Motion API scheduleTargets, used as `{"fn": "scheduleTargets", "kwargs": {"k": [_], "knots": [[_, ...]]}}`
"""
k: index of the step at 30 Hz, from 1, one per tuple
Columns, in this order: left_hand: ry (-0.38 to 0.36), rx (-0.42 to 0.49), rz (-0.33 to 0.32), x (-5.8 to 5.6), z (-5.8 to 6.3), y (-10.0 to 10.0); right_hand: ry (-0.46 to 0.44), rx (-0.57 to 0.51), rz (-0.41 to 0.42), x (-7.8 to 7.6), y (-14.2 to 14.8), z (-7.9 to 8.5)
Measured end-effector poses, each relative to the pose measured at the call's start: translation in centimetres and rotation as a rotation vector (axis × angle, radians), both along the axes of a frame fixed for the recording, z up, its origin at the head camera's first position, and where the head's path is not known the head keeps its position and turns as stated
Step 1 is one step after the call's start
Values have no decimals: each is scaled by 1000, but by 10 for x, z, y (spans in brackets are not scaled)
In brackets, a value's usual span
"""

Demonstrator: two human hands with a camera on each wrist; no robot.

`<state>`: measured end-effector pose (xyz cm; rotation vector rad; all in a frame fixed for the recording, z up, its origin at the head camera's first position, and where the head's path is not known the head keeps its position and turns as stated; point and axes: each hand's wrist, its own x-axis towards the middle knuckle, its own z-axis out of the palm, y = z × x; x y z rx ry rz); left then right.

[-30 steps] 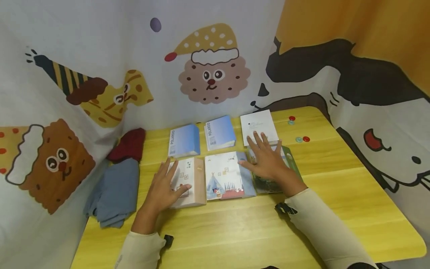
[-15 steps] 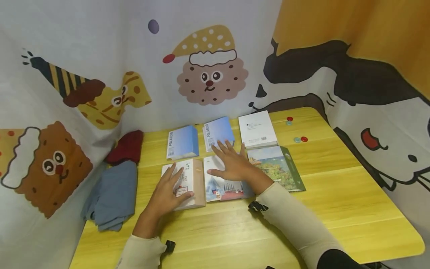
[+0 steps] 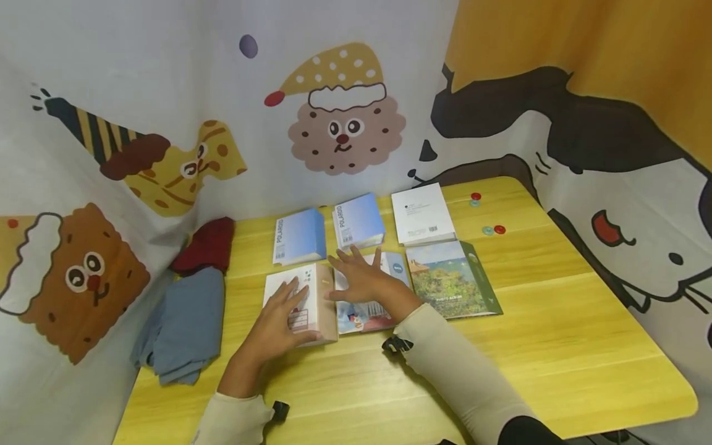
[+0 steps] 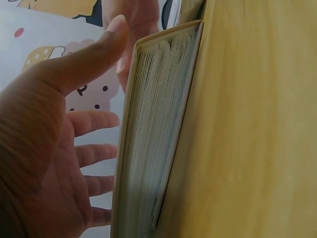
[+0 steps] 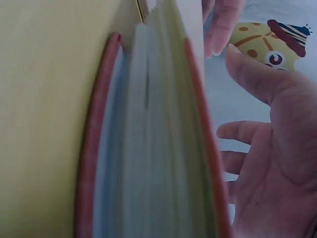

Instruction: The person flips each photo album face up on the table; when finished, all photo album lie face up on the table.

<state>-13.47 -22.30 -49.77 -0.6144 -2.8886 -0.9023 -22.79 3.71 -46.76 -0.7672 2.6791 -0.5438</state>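
Observation:
Six album-like books lie in two rows on the yellow table. My left hand hovers with spread fingers over the front left photo album, white with a beige spine. In the left wrist view its page edges face the camera, the left hand's fingertips right at the cover. My right hand, fingers also spread, is over the front middle album with a tent picture, its thumb close to the beige spine. The right wrist view shows that album's pages between reddish covers. The hands partly hide both albums.
Behind stand two blue "POLAROID" albums and a white one. A green-spined "PHOTO ALBUM" lies front right. Blue-grey folded cloth and a dark red cloth lie left. Red and teal discs lie right.
My right hand has moved left, from the green-spined album to the front middle album, uncovering the green-spined one. My left hand stays over the front left album, nearly unmoved. The view has shifted slightly.

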Motion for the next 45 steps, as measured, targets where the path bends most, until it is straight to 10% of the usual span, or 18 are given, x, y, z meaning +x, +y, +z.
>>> {"fn": "scheduleTargets", "kwargs": {"k": [45], "knots": [[15,-140,4,3,-6,8,13,-154,31,-4,-18,-28]]}}
